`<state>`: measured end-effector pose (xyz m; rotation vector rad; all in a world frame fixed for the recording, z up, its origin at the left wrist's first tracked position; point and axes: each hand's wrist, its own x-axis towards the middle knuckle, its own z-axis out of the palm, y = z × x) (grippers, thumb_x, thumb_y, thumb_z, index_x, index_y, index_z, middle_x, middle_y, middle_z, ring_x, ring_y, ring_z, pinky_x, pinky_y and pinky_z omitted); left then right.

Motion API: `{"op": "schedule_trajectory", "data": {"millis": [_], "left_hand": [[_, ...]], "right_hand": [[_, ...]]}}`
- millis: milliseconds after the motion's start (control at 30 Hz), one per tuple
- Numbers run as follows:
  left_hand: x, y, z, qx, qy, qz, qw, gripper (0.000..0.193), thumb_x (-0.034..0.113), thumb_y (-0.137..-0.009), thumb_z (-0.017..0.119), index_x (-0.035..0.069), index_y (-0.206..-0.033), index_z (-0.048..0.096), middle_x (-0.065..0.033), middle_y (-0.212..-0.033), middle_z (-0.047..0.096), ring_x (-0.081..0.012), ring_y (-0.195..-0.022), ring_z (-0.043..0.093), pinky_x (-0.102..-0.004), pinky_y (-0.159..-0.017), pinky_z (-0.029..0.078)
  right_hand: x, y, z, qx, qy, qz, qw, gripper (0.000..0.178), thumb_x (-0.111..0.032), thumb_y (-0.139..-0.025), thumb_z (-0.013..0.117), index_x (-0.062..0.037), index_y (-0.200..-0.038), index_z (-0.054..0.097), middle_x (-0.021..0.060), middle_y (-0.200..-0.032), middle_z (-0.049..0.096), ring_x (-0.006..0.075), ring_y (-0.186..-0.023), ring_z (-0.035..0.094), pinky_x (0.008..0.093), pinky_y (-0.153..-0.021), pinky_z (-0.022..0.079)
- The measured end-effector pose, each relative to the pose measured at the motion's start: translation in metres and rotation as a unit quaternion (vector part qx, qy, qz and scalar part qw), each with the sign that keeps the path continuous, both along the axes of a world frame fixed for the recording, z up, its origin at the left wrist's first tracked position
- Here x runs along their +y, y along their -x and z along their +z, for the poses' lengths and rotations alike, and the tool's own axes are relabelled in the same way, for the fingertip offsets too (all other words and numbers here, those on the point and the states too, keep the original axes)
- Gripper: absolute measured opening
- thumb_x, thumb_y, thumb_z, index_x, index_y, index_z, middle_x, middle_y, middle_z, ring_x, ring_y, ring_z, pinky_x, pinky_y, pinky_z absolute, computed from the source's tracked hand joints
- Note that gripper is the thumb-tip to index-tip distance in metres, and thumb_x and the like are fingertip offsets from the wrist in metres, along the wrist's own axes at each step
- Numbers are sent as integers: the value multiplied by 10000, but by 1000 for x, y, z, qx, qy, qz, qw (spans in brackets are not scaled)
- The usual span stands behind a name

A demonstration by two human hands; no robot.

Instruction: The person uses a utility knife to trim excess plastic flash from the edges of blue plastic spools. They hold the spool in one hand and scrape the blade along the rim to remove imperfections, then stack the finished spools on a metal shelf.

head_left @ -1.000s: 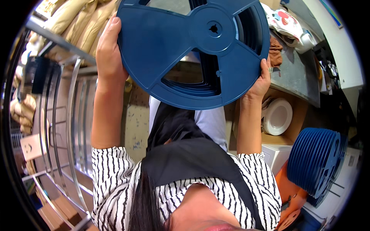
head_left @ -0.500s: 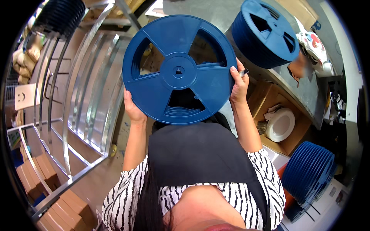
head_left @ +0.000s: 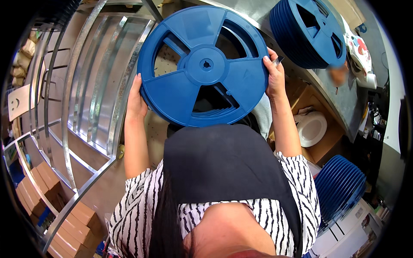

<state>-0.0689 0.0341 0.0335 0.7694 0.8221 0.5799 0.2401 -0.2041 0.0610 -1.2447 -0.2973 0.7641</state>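
Observation:
A stack of blue plastic reels (head_left: 170,96) is held up in front of my chest, its top reel's spoked face toward me. My left hand (head_left: 137,99) grips the stack's left rim. At the opposite rim my right hand (head_left: 274,76) is closed on it, thumb over the front edge. A small flat piece with a dark tip (head_left: 278,60) sticks out by the right fingers; its kind is unclear. Through the reel's window openings, the spokes of the reels behind show out of line with the front one. The fingers behind the rims are hidden.
Another stack of blue reels (head_left: 297,41) stands on the metal table (head_left: 333,101) at upper right. Below lies a cardboard box with a white roll (head_left: 312,129). More blue reels (head_left: 340,185) sit at lower right. A metal rack (head_left: 97,86) and brown boxes (head_left: 71,232) are at left.
The held stack sits slightly higher and appears larger. Its back reels' spokes now show through the windows. My left hand has shifted left and up with the rim, and the surroundings have shifted slightly.

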Motion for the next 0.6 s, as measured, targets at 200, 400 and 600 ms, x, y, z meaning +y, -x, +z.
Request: {"op": "schedule_trajectory", "data": {"millis": [200,400,600], "left_hand": [[23,-4,-6,18,49,-64,997,489,319,-920,613,-26,-1253,517,-159,-1112,641,-230,-1026,625,-344,-925,500],[60,-3,-50,-53,147,-68,985,536,242,-881,676,-98,-1253,496,-234,-1142,632,-330,-1035,638,-419,-924,529],[57,-20,-52,-159,102,-143,972,565,278,-858,675,-83,-1261,511,-247,-1209,585,-342,-1193,539,-451,-981,479]], "right_hand": [[-2,-11,9,9,-5,-6,1000,403,-187,-922,587,-11,-1275,505,154,-1145,628,200,-984,627,341,-886,531],[1,-28,39,5,-52,7,999,369,-140,-956,504,-19,-1302,467,279,-1151,609,329,-1054,637,430,-871,559],[-15,-54,113,-100,-144,-36,984,388,-128,-947,510,-39,-1318,439,270,-1112,637,313,-1047,645,434,-895,545]]}}
